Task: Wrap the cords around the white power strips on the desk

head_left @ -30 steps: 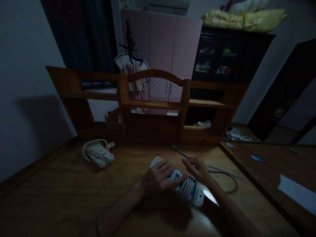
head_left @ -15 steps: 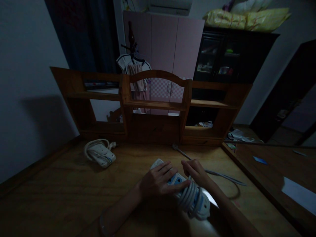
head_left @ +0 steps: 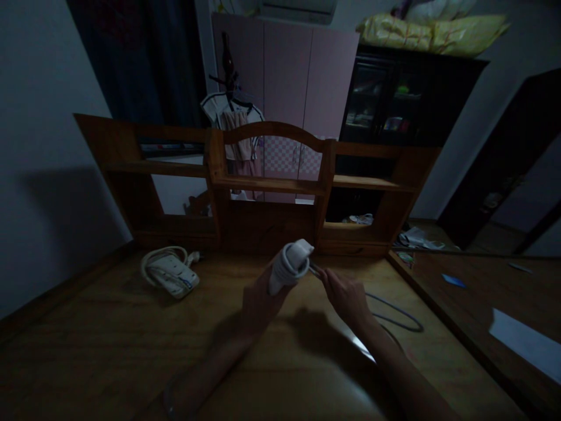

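Observation:
My left hand (head_left: 258, 301) is closed around a white power strip (head_left: 301, 251), held up above the table with one end tilted toward the shelf. Loops of grey-white cord (head_left: 284, 270) are wound around the strip. Just to the right, my right hand (head_left: 346, 295) pinches the loose stretch of the same power cord (head_left: 314, 269) near the coils. The rest of that cord (head_left: 401, 318) trails onto the table behind my right wrist. The strip's sockets are turned out of sight.
A second white power strip (head_left: 173, 273) with its cord bundled lies at the left of the wooden table (head_left: 210, 351). A wooden shelf unit (head_left: 272, 186) stands along the back edge. On the lower brown surface at right are a white paper (head_left: 528, 345) and a blue card (head_left: 453, 280).
My left hand has raised the power strip off the table and turned it end-up. My right hand has moved slightly up, drawing the cord beside the coils.

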A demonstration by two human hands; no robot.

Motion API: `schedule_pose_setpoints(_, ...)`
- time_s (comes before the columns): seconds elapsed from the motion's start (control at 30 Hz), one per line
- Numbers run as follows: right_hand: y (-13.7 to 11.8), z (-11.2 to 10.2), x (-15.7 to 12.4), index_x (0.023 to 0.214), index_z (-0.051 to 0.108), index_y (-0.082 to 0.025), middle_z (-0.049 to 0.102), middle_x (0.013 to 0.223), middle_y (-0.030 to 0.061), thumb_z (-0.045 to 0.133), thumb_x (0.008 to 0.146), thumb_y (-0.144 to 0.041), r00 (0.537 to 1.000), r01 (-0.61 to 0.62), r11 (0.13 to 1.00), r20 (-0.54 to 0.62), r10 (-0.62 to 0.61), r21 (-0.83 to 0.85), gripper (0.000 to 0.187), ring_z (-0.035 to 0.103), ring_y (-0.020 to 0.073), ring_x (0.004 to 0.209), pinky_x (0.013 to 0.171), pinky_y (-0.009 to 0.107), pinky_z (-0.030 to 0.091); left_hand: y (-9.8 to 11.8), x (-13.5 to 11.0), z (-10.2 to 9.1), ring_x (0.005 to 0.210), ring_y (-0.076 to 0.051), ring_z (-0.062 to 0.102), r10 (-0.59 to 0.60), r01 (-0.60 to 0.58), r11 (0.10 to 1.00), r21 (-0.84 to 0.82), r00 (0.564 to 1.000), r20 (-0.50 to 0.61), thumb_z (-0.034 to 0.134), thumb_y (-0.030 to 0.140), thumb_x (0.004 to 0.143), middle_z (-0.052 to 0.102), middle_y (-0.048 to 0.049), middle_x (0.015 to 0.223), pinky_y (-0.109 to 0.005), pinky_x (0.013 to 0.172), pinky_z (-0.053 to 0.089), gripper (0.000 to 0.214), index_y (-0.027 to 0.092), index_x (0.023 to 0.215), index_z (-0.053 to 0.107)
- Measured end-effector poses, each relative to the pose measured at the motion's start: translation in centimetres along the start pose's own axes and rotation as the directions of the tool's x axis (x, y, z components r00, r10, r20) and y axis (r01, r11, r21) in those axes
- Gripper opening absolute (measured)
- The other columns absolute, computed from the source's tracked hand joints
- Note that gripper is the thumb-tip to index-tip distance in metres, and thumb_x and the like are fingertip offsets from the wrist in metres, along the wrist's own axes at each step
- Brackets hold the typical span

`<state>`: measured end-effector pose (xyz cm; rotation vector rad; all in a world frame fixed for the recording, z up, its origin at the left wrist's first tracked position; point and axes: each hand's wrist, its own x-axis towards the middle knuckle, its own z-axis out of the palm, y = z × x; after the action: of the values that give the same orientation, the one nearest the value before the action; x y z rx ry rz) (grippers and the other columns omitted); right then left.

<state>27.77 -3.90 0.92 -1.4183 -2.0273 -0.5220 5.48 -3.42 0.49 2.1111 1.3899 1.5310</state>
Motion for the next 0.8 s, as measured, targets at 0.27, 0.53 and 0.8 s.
schedule_pose_setpoints(0.27, -1.6, 0.1, -0.4, 0.088, 0.056, -0.020, 0.061, 0.076, 0.0020, 0.048, 0.093, -0.024, 0.962, 0.256, 0.964, 0.124, -0.245, -0.077, 0.011, 0.054, 0.0153, 0.067, 0.057, 0.029, 0.026, -0.3, 1.2, 0.3, 0.079, -0.020, 0.065, -0.438, 0.420, 0.822, -0.383, 0.898, 0.043, 0.066, 0.051, 0.072, 0.069, -0.0056, 0.090, -0.026, 0.068, 0.048, 0.045, 0.017, 0.102, 0.062)
schedule_pose_setpoints(0.53, -1.2, -0.4, -0.3, 0.080, 0.056, -0.019, 0.058, 0.073, 0.0034, 0.050, 0.093, -0.027, 0.996, 0.083, 0.976, -0.011, -0.087, -0.204, 0.016, 0.052, 0.0172, 0.070, 0.066, 0.030, 0.027, -2.7, 1.8, 0.2, 0.063, -0.018, 0.062, -0.574, 0.574, 0.728, -0.374, 0.809, 0.124, 0.067, 0.057, 0.066, 0.066, -0.0049, 0.074, -0.025, 0.057, 0.045, 0.052, 0.012, 0.093, 0.064)
schedule_pose_setpoints(0.8, 0.4, -1.1, -0.3, 0.082, 0.059, -0.023, 0.054, 0.069, -0.0005, 0.051, 0.092, -0.037, 0.987, 0.138, 0.973, -0.057, -0.151, -0.188, 0.019, 0.048, 0.0126, 0.062, 0.058, 0.027, 0.024, -4.4, 2.9, 0.1, 0.081, -0.020, 0.064, -0.506, 0.480, 0.799, -0.361, 0.862, 0.028, 0.066, 0.055, 0.067, 0.068, -0.0052, 0.094, -0.027, 0.070, 0.046, 0.054, 0.017, 0.106, 0.061)
